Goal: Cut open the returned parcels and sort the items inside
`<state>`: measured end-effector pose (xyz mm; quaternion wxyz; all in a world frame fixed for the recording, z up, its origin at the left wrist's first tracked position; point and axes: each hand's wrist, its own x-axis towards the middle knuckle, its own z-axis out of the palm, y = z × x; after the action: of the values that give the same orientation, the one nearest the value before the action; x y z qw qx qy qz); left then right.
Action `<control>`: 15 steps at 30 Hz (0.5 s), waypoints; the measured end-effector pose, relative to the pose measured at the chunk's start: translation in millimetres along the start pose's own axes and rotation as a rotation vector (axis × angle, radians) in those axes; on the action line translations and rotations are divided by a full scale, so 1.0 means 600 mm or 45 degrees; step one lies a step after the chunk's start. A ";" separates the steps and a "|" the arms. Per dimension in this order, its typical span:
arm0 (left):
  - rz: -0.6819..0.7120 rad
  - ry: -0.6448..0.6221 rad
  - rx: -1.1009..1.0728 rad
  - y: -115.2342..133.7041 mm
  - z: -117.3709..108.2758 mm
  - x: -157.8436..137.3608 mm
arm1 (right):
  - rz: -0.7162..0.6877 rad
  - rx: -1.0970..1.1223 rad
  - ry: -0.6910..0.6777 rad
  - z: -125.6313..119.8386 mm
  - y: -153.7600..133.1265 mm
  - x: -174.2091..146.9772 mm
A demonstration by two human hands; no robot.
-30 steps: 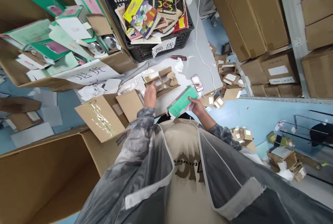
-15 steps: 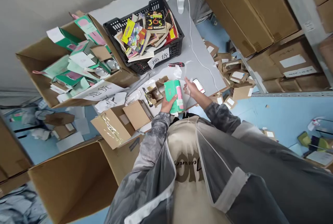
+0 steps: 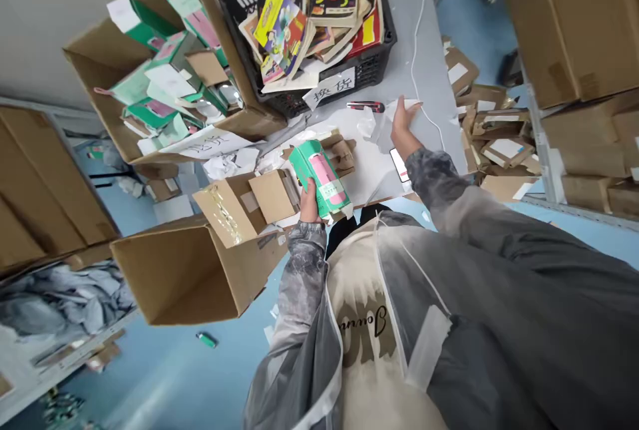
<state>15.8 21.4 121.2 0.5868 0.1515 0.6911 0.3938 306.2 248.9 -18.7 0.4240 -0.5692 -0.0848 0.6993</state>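
My left hand [image 3: 309, 202] grips a green carton [image 3: 305, 158] with a pink bottle printed on it. The carton is tilted above the table's front edge, and a white flap sticks out at its near end. Farther right, my right hand [image 3: 405, 129] reaches over the grey table with its fingers apart. Clear film [image 3: 383, 134] and a pale scrap [image 3: 411, 104] lie by these fingers; whether they touch is unclear. A red-and-black box cutter [image 3: 366, 106] is just left of the hand. Below it lies a phone [image 3: 400, 165] with a lit screen.
A black crate [image 3: 387, 60] of books stands at the back of the table. Left of it, a large cardboard box [image 3: 92, 74] holds several green cartons. An open cardboard box [image 3: 174, 270] stands lower left. Opened cartons [image 3: 504, 147] lie heaped on the right. A white cable [image 3: 414, 50] crosses the table.
My right hand has moved away from the carton, out to the right and farther over the table. My left hand keeps the carton, now tilted with its pink side more visible. The view has shifted.
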 end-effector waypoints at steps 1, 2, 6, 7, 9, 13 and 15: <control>0.000 0.019 -0.019 0.001 0.002 -0.004 | -0.076 -0.021 0.135 0.008 0.021 -0.023; 0.003 0.039 -0.045 0.002 0.006 -0.007 | -0.244 -0.074 0.394 0.018 0.044 -0.053; 0.047 0.077 -0.159 0.007 0.027 -0.011 | -0.110 -0.213 0.124 0.046 0.150 -0.211; 0.062 0.088 -0.176 0.008 0.034 -0.010 | 0.043 -0.215 -0.042 0.050 0.174 -0.249; 0.095 0.132 -0.178 0.006 0.047 -0.007 | 0.333 -0.175 -0.228 0.055 0.213 -0.310; 0.203 0.220 -0.019 -0.002 0.067 -0.007 | 0.352 -0.072 -0.093 0.058 0.243 -0.373; 0.268 0.228 0.064 -0.009 0.070 -0.015 | 0.396 -0.024 -0.072 0.060 0.240 -0.390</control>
<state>58.5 27.6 123.5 0.4741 0.2022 0.7307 0.4477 201.6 10.8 76.4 0.3025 -0.5595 -0.0142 0.7715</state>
